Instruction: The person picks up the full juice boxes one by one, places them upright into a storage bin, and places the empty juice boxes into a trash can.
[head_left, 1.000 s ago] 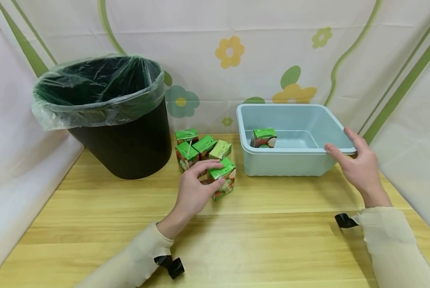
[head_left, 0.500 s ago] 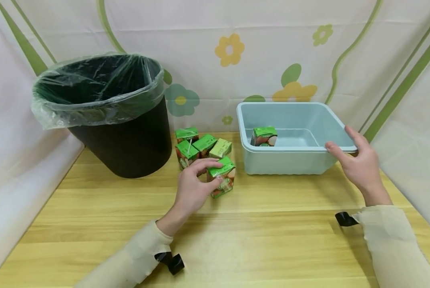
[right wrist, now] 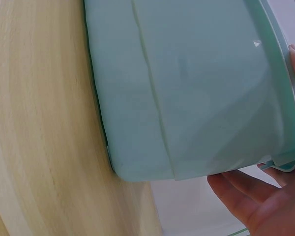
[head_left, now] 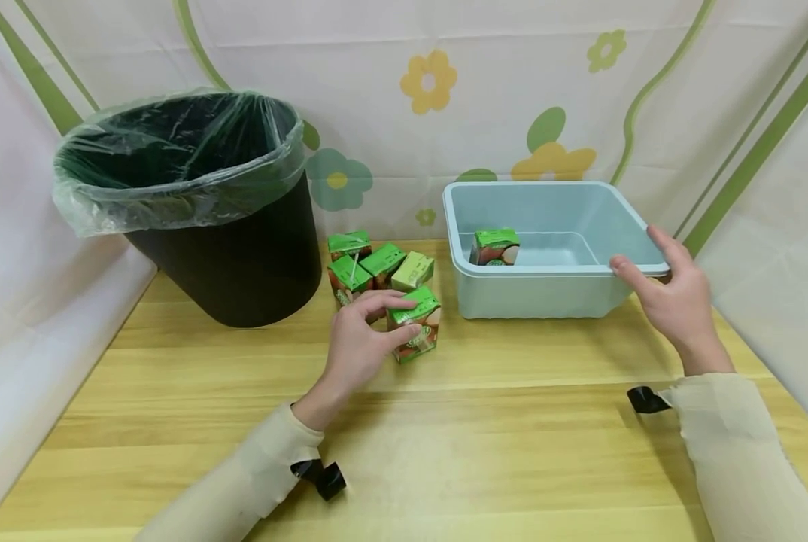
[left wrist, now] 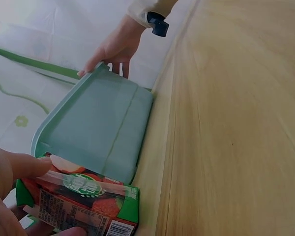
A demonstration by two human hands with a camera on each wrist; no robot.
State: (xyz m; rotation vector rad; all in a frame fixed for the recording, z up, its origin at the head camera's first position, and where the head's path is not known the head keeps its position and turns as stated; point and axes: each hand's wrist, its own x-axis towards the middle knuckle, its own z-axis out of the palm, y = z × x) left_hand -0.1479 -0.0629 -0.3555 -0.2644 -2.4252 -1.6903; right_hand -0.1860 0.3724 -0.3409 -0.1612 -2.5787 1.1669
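In the head view my left hand [head_left: 358, 335] grips a green-topped juice box [head_left: 417, 335], thumb on its near face and fingers behind. The left wrist view shows that box [left wrist: 83, 191] tilted, its printed side facing the camera. Several more small boxes [head_left: 384, 261] stand just behind it, one with a paler top [head_left: 413, 271]. My right hand [head_left: 678, 301] holds the right end of a light blue bin [head_left: 533, 295], thumb at the rim; in the right wrist view its fingers [right wrist: 241, 194] lie against the bin's outer wall. One juice box [head_left: 495, 247] sits inside the bin, at the left.
A black trash can [head_left: 241, 263] with a clear green liner [head_left: 187, 207] stands at the back left, beside the group of boxes. Behind everything hangs a flower-patterned cloth [head_left: 485, 83]. The wooden table [head_left: 485, 452] extends in front of the bin and boxes.
The whole head view has shifted slightly, with objects appearing a little higher. Both hands keep their holds, and the gripped box and the bin show no clear movement on the table.
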